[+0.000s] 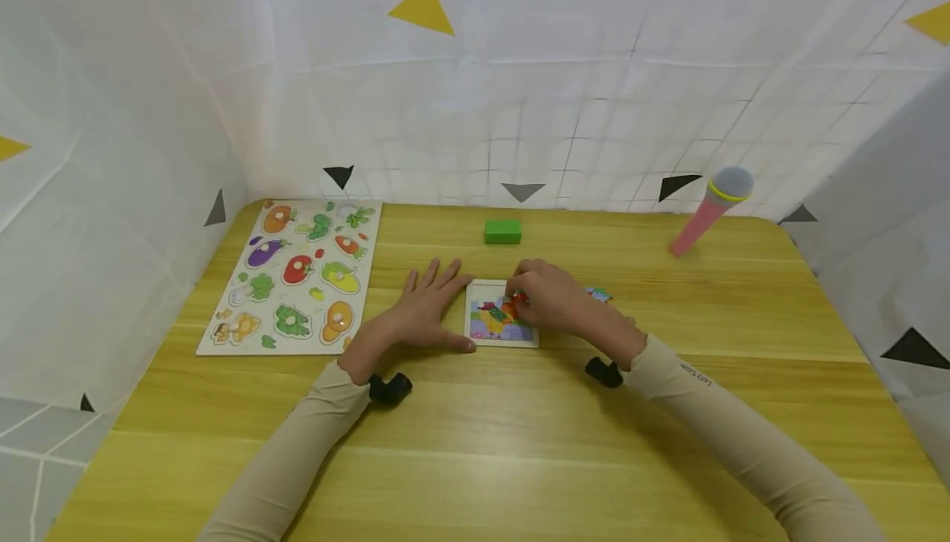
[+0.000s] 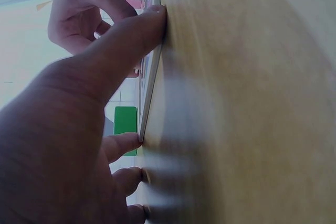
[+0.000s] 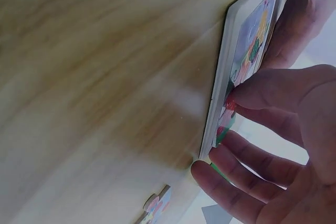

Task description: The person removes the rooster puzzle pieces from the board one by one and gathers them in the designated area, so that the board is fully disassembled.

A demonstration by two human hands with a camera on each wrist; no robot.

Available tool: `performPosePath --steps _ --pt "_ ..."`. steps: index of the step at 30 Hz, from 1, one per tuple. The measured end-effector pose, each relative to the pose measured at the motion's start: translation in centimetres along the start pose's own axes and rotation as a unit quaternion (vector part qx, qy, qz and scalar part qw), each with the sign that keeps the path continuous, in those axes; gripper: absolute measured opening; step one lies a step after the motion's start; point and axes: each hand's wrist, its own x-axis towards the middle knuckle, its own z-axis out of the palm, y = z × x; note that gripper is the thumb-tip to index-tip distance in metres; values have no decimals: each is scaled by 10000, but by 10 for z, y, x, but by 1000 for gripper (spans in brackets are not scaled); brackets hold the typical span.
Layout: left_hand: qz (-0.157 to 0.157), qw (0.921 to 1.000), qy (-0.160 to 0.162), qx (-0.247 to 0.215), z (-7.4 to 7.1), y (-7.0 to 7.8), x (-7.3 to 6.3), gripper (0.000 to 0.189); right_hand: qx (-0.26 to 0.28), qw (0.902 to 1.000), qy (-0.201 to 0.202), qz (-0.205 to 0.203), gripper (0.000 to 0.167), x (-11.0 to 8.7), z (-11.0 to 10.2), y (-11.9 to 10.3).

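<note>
A small picture puzzle in a white-rimmed tray (image 1: 503, 344) lies flat in the middle of the table. My left hand (image 1: 423, 311) is spread at its left side, with thumb and index fingertip right at the rim. Over the tray's upper right part, my right hand (image 1: 552, 299) pinches a puzzle piece with red on it (image 3: 229, 103) between thumb and index finger. In the right wrist view that piece is at the picture's surface, mostly covered by the fingers. A loose puzzle piece (image 3: 156, 206) lies on the table beyond the right hand.
A vegetable peg puzzle board (image 1: 312, 274) lies at the back left. A green block (image 1: 502, 233) sits behind the tray. At the back right stands a pink toy microphone (image 1: 699, 224). White sheeting (image 1: 460, 113) hangs along the table's back edge.
</note>
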Motion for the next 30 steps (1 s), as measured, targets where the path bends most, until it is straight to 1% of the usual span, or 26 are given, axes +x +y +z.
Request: performPosePath --steps 5,17,22,30 --pt "1 10000 14 -12 0 0 1 111 -36 10000 9 -73 12 1 -1 0" --pt "5 10000 31 53 0 0 1 111 -69 9999 -111 112 21 -2 -6 -4" --pt "10 9999 23 101 2 -2 1 112 -82 9997 -127 200 22 -2 -7 -6" --pt "-32 10000 -6 42 2 -1 0 111 -48 9998 -114 161 24 -3 -7 -6"
